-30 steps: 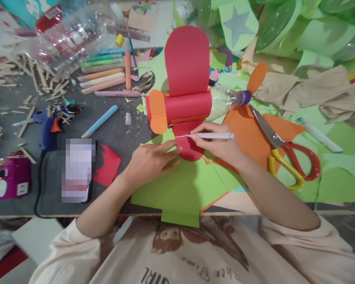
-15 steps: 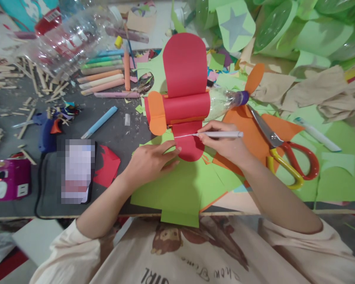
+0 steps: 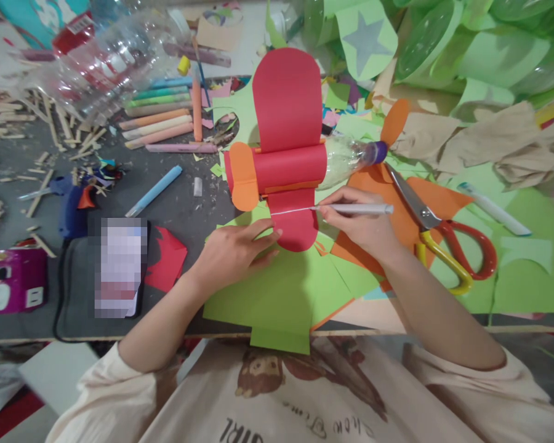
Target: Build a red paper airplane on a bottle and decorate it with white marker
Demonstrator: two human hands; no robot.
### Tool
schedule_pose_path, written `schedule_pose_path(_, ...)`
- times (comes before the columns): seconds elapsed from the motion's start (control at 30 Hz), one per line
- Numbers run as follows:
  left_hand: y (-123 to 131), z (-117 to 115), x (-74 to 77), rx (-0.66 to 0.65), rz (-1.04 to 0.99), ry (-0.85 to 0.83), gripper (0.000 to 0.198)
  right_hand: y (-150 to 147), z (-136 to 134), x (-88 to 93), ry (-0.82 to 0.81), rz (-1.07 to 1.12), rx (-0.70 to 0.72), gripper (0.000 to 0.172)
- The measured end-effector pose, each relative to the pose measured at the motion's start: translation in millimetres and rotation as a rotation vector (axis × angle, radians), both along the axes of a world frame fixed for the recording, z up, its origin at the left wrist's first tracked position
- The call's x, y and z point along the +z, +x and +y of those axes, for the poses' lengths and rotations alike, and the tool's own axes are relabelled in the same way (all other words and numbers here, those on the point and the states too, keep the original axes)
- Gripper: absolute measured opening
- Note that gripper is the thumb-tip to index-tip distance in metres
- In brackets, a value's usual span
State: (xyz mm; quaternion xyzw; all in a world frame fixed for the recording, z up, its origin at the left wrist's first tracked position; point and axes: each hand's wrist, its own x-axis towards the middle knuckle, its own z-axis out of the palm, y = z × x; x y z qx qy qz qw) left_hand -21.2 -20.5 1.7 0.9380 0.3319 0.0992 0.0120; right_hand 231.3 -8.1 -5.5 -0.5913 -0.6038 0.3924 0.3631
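Note:
A toy airplane [image 3: 290, 166] made from a clear plastic bottle wrapped in red paper lies in front of me. It has red wings, an orange tail piece and an orange propeller [image 3: 394, 122] at the purple cap. My left hand [image 3: 240, 249] grips the left edge of the near red wing [image 3: 298, 232], one fingertip on top; its other fingers are partly hidden. Pinched in my right hand [image 3: 360, 221] is a white pen [image 3: 367, 209], its tip at the wing's right edge. A pale line crosses the wing to that tip.
Green paper sheets [image 3: 268, 298] lie beneath the airplane. Scissors [image 3: 427, 218] with red and yellow handles lie right, over orange paper [image 3: 367, 237]. Left are a phone [image 3: 122, 264], a blue glue gun [image 3: 72, 206], a blue marker [image 3: 154, 191] and sticks. Plastic bottles [image 3: 115, 58] stand behind.
My right hand has moved the pen a little to the right, and the pale line now reaches the wing's right edge. My left hand keeps its place.

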Motion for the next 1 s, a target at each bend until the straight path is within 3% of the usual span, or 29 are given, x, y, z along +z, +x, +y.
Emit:
schedule_pose_path(0.37,1.1,-0.3,0.9,-0.003,-0.018,0.029,0.027,0.7,-0.3,0.8,0.020,0.007,-0.043,0.014)
schedule_pose_path(0.6,-2.7,2.3,1.6,-0.011,0.023,-0.022,0.027,14.6,0.7,-6.3,-0.039,0.297,-0.064,0.020)
schedule_pose_path(1.0,0.0,1.3,2.8,-0.034,-0.011,0.046,0.030,4.1,-16.3,-3.2,-0.052,0.201,-0.102,0.013)
